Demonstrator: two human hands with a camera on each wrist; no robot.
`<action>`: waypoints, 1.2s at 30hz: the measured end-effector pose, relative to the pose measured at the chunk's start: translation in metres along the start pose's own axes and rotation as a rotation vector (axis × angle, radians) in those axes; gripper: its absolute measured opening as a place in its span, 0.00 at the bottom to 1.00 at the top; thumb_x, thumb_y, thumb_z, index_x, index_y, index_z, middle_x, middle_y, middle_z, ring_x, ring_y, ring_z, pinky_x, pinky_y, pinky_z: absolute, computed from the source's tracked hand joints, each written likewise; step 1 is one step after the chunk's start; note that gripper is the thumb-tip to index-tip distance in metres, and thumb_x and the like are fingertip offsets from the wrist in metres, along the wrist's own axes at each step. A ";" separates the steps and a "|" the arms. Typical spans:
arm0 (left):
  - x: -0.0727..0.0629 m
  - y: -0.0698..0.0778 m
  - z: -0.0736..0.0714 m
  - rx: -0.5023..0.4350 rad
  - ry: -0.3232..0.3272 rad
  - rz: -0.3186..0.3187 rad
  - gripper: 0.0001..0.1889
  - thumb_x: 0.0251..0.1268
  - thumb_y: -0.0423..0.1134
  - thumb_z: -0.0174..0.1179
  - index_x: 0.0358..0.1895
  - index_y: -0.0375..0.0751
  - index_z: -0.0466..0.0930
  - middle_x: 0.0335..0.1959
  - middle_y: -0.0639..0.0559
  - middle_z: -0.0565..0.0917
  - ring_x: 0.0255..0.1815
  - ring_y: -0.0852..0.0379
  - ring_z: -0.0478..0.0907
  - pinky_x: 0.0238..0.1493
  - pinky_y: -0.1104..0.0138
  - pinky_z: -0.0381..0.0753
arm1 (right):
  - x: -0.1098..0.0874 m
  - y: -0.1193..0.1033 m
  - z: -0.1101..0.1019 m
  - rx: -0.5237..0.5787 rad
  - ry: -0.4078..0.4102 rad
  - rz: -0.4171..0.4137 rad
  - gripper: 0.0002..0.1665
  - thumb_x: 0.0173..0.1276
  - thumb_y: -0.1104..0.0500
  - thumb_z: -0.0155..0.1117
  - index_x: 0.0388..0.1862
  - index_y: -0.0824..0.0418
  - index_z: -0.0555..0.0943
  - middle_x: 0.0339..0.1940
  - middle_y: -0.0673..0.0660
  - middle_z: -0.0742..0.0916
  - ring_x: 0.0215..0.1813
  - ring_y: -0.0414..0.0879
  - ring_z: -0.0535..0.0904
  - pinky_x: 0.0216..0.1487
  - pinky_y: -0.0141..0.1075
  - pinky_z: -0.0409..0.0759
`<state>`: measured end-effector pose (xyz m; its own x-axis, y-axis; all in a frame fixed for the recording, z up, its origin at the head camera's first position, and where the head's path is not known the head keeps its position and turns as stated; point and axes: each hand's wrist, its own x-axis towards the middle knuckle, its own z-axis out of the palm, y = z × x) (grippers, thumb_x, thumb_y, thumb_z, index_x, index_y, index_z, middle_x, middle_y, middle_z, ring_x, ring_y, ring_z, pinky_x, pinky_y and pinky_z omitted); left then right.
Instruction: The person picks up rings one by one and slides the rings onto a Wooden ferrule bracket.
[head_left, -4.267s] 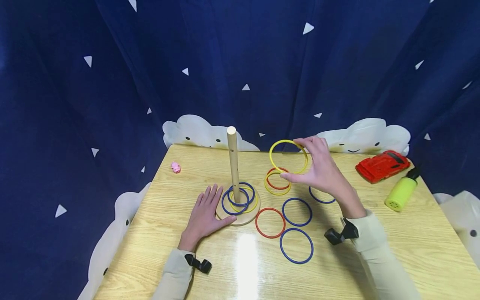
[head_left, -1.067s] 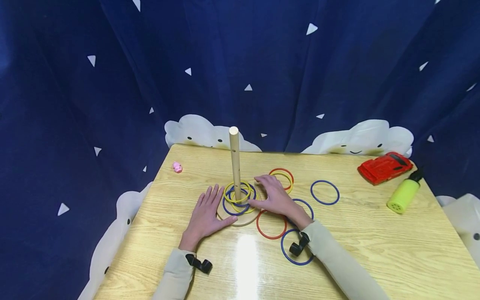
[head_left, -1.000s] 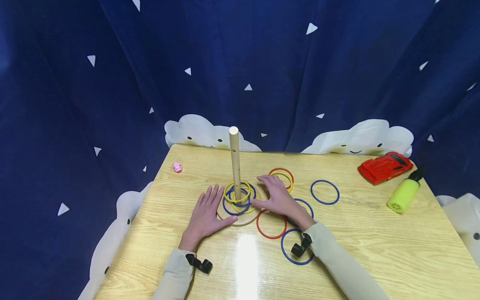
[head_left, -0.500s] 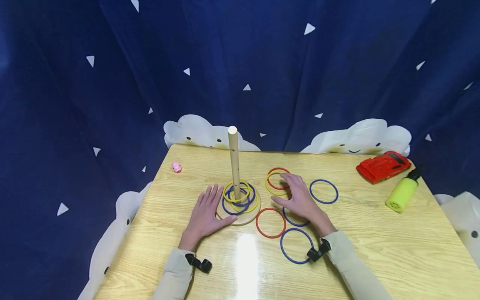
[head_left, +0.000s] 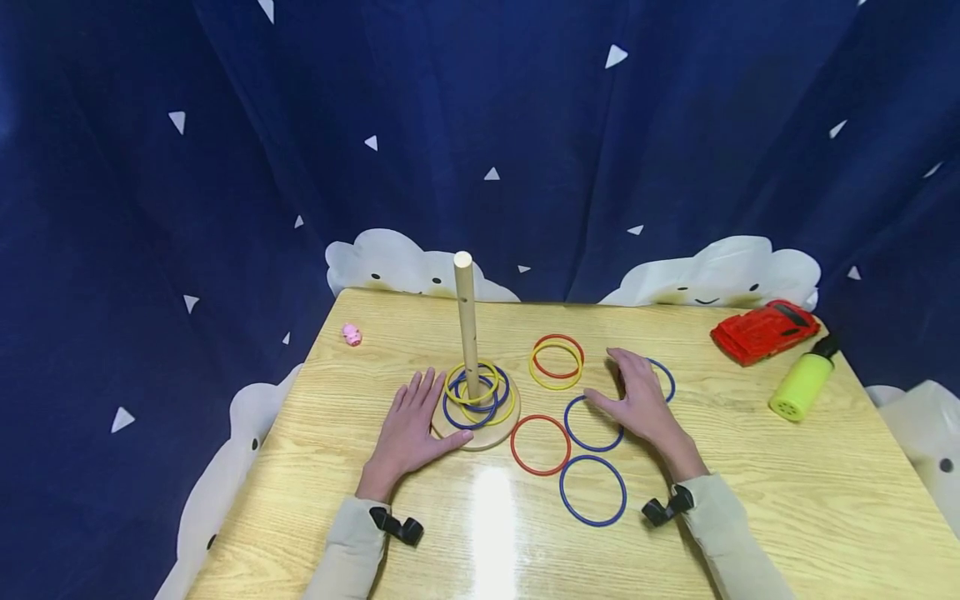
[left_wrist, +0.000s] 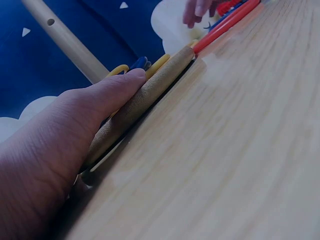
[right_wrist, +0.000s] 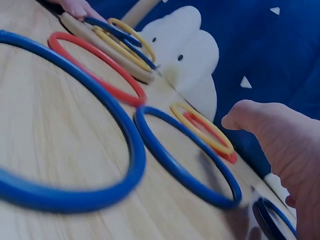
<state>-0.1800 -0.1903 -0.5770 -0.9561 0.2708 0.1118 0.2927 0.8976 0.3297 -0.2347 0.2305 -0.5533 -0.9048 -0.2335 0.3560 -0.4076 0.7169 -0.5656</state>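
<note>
My left hand (head_left: 408,429) lies flat with fingers spread beside the round wooden base (head_left: 489,439); its thumb rests on the rim, as the left wrist view confirms. From the base rises an upright wooden peg (head_left: 467,325). Several blue and yellow rings lie around it, a yellow ring (head_left: 471,404) uppermost. My right hand (head_left: 637,400) hovers over the table, thumb and fingers apart, holding nothing. It is between a blue ring (head_left: 566,421) and another blue ring (head_left: 672,385), which it partly hides. In the right wrist view, the thumb side of the right hand (right_wrist: 285,135) shows.
A red ring (head_left: 513,442) and a blue ring (head_left: 625,492) lie nearer me. Behind them a yellow ring (head_left: 557,388) overlaps a red ring (head_left: 558,336). A red toy car (head_left: 765,332), a green bottle (head_left: 802,386) and a pink pig figure (head_left: 352,334) stand farther out.
The yellow ring that my right hand held is now around the peg, let go. My right hand has since moved right, away from the peg. The left hand has stayed put.
</note>
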 end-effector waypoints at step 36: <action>-0.001 0.000 0.000 -0.010 0.034 0.024 0.62 0.57 0.83 0.54 0.87 0.47 0.47 0.86 0.43 0.51 0.87 0.41 0.44 0.83 0.45 0.46 | -0.034 0.061 -0.030 -0.207 0.087 0.236 0.56 0.51 0.29 0.80 0.62 0.70 0.77 0.66 0.70 0.75 0.67 0.71 0.65 0.59 0.67 0.61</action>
<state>-0.1785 -0.1901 -0.5773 -0.9480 0.2800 0.1510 0.3156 0.8875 0.3358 -0.2254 0.3018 -0.5775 -0.9539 0.0053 0.3001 -0.1462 0.8649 -0.4803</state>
